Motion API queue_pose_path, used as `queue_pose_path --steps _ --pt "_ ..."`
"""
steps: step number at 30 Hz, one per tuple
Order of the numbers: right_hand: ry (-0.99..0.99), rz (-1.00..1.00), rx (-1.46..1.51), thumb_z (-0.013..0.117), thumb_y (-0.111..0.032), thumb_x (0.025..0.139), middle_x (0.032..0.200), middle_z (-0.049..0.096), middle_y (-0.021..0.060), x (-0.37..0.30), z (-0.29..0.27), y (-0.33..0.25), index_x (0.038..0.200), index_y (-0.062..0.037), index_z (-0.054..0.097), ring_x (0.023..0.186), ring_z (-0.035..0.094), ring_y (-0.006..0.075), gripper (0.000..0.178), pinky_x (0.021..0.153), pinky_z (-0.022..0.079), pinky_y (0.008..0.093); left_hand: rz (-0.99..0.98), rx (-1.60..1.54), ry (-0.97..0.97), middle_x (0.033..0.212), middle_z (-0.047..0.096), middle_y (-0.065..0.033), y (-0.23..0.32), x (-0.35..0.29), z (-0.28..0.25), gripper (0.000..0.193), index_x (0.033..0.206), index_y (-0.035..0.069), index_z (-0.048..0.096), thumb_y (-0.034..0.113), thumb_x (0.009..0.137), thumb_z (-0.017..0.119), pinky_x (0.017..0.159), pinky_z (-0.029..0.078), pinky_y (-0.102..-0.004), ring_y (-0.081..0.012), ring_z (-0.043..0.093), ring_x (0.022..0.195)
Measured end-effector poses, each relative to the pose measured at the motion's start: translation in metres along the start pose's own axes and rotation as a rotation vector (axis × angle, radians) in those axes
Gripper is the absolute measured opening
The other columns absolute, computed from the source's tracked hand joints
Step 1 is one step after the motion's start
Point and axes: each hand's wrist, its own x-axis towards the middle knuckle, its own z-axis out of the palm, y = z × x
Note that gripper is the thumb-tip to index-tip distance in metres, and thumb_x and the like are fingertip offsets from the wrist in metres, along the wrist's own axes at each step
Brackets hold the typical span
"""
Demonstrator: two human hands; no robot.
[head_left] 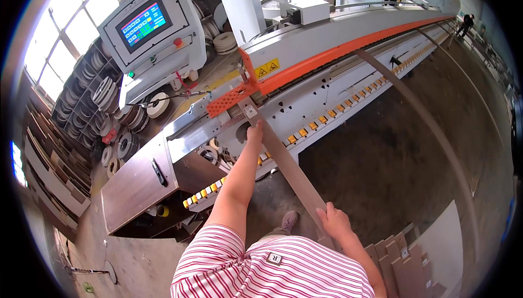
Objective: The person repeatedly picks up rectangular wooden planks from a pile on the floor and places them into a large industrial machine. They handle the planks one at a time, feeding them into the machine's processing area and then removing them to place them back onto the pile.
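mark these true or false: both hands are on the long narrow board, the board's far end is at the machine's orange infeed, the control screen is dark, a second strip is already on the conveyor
1. Both hands on the long narrow board: true; left hand is near its far end, right hand at the near end.
2. Far end at the orange infeed guard: true.
3. Control screen dark: false; it is lit with coloured tiles.
4. A second strip lies on the conveyor: false; it leans against the machine, slanting down toward the floor.

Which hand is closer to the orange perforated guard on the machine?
Left. The left hand presses the narrow brown panel strip at the infeed, just below the orange perforated guard. The right hand grips the strip's near end, far back by the body.
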Motion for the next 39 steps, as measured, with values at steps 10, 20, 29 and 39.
queue_pose_path --steps 10,20,29,39 --pt "-0.011 0.006 -0.045 0.042 -0.043 0.099 0.076 0.064 0.0295 0.015 -0.014 -0.015 0.096 0.003 0.049 0.075 0.064 0.0473 0.046 0.068 0.051 0.0545 0.127 0.365 0.14 0.114 0.06 -0.033 0.019 -0.011 0.018 0.069 0.114 -0.013 0.051 0.053 0.095 0.047 0.09 0.047 -0.046 -0.0457 0.058 0.109" --pt "-0.032 0.01 0.005 0.044 -0.043 0.098 0.08 0.065 0.0303 0.024 -0.014 -0.006 0.095 0.0036 0.049 0.078 0.063 0.0483 0.047 0.069 0.05 0.0555 0.115 0.401 0.219 0.115 0.059 -0.0349 0.021 -0.009 0.023 0.069 0.115 -0.015 0.05 0.052 0.096 0.045 0.092 0.046 -0.047 -0.0459 0.057 0.111" --pt "-0.004 0.023 0.055 0.049 -0.04 0.097 0.082 0.065 0.0295 0.035 -0.024 0.016 0.096 0.002 0.049 0.08 0.062 0.05 0.042 0.069 0.049 0.0566 0.117 0.454 0.178 0.114 0.059 -0.0341 0.037 -0.023 0.045 0.069 0.113 -0.013 0.054 0.053 0.098 0.039 0.092 0.045 -0.0487 -0.048 0.056 0.111" --pt "-0.003 0.017 0.045 0.049 -0.038 0.096 0.099 0.063 0.0322 0.078 -0.079 0.066 0.122 0.0042 0.049 0.095 0.059 0.049 0.049 0.083 0.048 0.0539 0.847 0.724 0.069 0.09 0.064 -0.0267 -0.002 0.079 0.104 0.046 0.121 -0.006 0.049 0.031 0.097 0.04 0.071 0.051 -0.0505 -0.0427 0.064 0.086"
